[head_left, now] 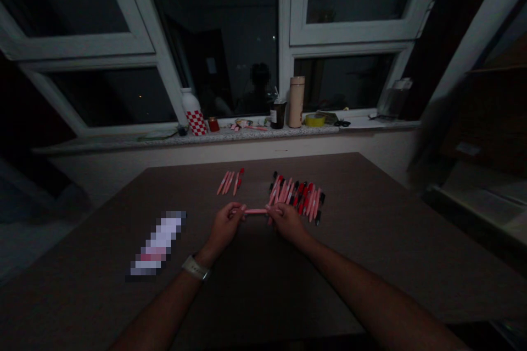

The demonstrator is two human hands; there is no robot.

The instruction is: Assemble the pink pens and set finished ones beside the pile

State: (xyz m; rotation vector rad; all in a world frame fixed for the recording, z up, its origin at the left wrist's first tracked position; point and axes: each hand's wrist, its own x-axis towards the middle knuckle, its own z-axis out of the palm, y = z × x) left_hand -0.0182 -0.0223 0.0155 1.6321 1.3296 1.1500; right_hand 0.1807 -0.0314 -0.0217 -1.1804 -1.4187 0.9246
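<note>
My left hand [224, 227] and right hand [287, 223] pinch both ends of a pink pen [256, 211], its length lying level, side to side.

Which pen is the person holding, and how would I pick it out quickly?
On the brown table below the window, find the person's left hand and right hand near the middle. One pink pen runs sideways between them. Unlike the pens in the two groups just beyond, lying on the table, it is held by both hands.
</note>
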